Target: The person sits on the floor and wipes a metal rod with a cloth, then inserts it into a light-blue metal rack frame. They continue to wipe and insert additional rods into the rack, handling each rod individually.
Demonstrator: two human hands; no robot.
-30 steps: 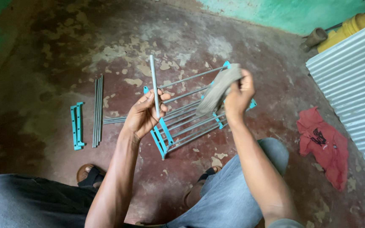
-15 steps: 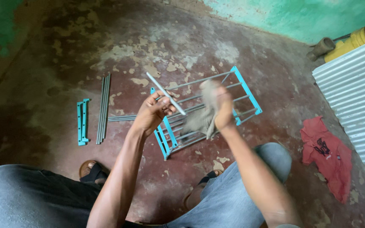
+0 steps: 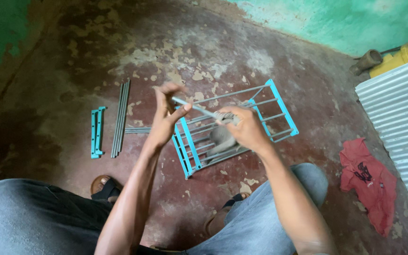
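My left hand (image 3: 167, 113) pinches one end of a thin grey metal rod (image 3: 192, 107) held level above the floor. My right hand (image 3: 245, 127) grips a grey rag (image 3: 221, 136) wrapped around the rod's other end, with the rag's tail hanging down. Below both hands lies a rack frame (image 3: 279, 106) of grey rods with teal plastic end bars, flat on the floor.
Several loose grey rods (image 3: 120, 118) and two teal connector bars (image 3: 96, 132) lie on the worn red floor at left. A red cloth (image 3: 369, 182) lies at right beside a corrugated metal sheet (image 3: 397, 118). A yellow container (image 3: 402, 56) stands by the green wall. My knees frame the bottom.
The rod has swung from upright to level. My right hand has brought the rag down onto the rod and closed around it.
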